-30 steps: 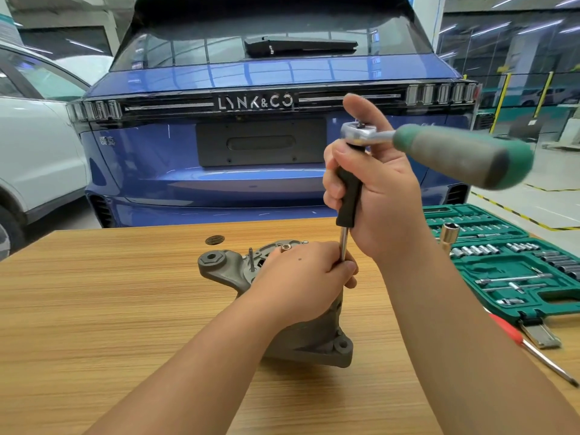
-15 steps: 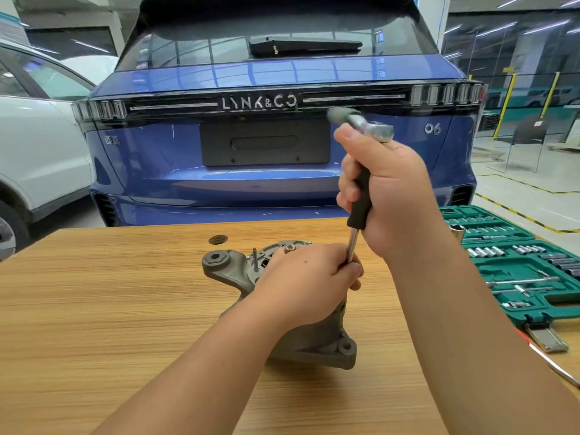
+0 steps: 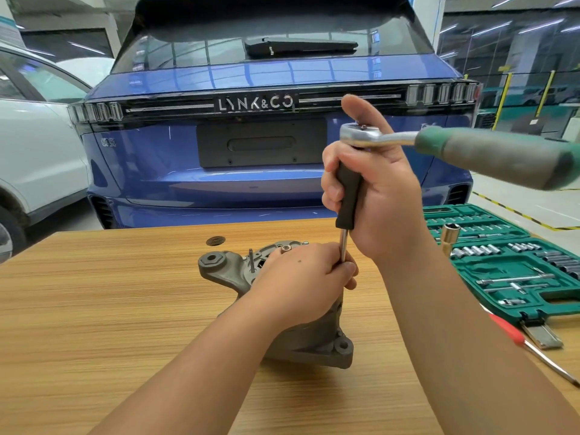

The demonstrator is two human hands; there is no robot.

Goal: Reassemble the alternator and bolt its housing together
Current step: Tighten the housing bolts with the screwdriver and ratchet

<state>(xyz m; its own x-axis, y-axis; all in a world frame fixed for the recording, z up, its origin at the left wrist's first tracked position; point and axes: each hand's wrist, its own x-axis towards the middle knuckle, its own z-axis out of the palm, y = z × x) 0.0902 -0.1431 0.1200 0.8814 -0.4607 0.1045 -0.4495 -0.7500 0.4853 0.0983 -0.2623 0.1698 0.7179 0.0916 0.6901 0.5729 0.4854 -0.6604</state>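
The alternator (image 3: 301, 337) stands on the wooden worktop (image 3: 94, 309), near its middle, resting on one mounting lug with the other lug (image 3: 213, 258) raised at upper left. A short stud (image 3: 251, 260) projects upward from its top face.

Left hand (image 3: 301, 281): laid over the top of the alternator housing, fingers curled around the lower end of the steel shaft (image 3: 344, 246) where it meets the housing. Grip is narrow and closed on the shaft. The fastener under the tool tip is hidden by this hand.

Right hand (image 3: 376, 189): wrapped around the black handle (image 3: 348, 196) of the upright driver extension, thumb raised behind the ratchet head. Grip is closed on the handle.

The ratchet (image 3: 364, 136) sits on top of the black handle. Its chrome head is directly above the right hand, and its green handle (image 3: 496, 157) points to the right and towards the camera, blurred.

Right side of the worktop: an open green socket case (image 3: 518, 262) holding rows of sockets and bars. A brass-coloured socket (image 3: 450, 237) stands upright at its near-left edge. A red-handled screwdriver (image 3: 508, 329) lies just in front of the case.

Behind the worktop: the rear of a blue car (image 3: 251, 152) marked LYNK&CO, and part of a white car (image 3: 37, 152) at left.
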